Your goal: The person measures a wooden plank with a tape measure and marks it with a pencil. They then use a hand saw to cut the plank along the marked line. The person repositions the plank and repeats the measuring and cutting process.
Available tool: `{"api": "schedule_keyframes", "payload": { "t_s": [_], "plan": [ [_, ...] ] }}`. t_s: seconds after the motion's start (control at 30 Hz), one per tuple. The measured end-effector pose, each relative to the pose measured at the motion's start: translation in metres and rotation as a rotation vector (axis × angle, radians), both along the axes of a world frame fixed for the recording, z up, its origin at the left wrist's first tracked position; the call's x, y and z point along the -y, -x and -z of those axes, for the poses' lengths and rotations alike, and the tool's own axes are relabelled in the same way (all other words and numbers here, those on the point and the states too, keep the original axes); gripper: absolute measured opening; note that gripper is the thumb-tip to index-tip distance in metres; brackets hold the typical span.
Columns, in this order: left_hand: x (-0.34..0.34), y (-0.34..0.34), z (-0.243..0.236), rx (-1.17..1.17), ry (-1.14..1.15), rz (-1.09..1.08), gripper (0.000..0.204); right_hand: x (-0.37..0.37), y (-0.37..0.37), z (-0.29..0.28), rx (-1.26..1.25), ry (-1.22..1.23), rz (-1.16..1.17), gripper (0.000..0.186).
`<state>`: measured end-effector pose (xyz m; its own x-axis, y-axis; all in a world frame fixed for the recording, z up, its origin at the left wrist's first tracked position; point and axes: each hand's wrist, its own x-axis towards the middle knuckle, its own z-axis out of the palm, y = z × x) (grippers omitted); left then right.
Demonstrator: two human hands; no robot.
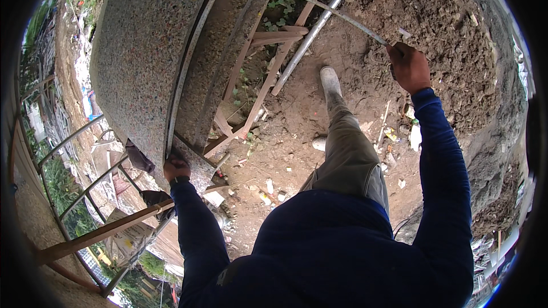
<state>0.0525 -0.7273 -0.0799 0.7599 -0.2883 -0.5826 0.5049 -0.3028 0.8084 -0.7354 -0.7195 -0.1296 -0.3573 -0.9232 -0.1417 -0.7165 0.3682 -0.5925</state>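
Head view: your right hand (409, 67) is closed in a fist around one end of a thin, grey, bent metal bar (365, 28). Your left hand (177, 168) is low on the other side, fingers curled at the bar's lower end, close against a grey, pebble-speckled concrete slab (148, 34); your thumb's exact place there is hidden.

The bar appears to be one piece: it runs up from your left hand along the slab's edge, turns a corner near the top of the picture, and slants down to your right hand. It crosses over a straight, silvery round metal pipe (315, 34), though whether the two touch is unclear. Brown timber pieces (274, 37) lie between the slab and that pipe.

Judging by its slim section and dull surface, the bar should be fairly light but awkward, stiff for its length with some spring across the bend, and not fragile. Grit may make it rough rather than slippery. The two ends seem sound places to hold, since they give you leverage over the corner; keep your left knuckles off the rough concrete.
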Motion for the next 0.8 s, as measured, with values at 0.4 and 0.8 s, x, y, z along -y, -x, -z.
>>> {"api": "schedule_keyframes", "payload": {
  "t_s": [0.4, 0.8],
  "plan": [
    [0.0, -0.005, 0.002, 0.015, -0.053, 0.023, 0.016, 0.0, -0.001, -0.003, -0.009, -0.014, 0.007, 0.039],
    [0.001, 0.008, -0.002, 0.011, -0.012, 0.018, 0.015, 0.001, -0.001, -0.007, -0.005, -0.013, 0.025, 0.039]
  ]
}}
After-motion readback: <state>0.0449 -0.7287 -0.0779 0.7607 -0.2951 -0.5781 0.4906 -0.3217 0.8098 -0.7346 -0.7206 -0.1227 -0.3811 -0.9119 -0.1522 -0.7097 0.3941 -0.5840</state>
